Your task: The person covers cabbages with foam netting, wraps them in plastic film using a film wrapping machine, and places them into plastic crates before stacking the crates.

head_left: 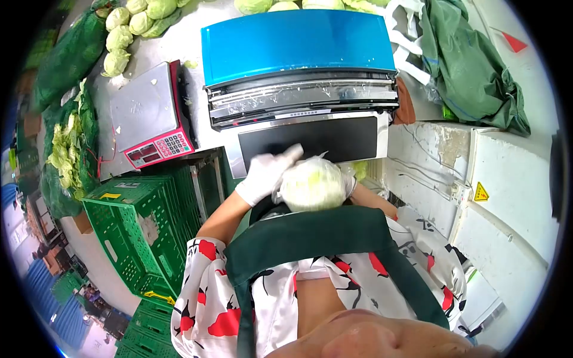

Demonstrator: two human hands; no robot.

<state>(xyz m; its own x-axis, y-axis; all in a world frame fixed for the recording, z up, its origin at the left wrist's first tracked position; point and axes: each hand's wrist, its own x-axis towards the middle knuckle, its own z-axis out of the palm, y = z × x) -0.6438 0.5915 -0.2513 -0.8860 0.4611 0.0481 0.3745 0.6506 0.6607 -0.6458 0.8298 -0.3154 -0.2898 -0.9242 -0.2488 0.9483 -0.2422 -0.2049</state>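
A pale green cabbage (313, 184), seemingly covered in clear film, is held in front of my chest at the near edge of a wrapping machine. My left hand (267, 174), in a white glove, is at the cabbage's left side. Its fingers are stretched out toward the top of the cabbage and slightly blurred. My right hand (350, 182), gloved as well, supports the cabbage from the right; most of its fingers are hidden behind it. Just beyond my hands lies the machine's black plate (316, 140), with metal film rollers (298, 98) and a blue cover (296, 45) behind.
To the left stands a digital scale (146, 113) with a red keypad. Several cabbages (119, 37) lie at the back left. Green crates (128, 230) are stacked beside me on the left. A green cloth (471, 65) lies at the back right, above a white wall panel (507, 179).
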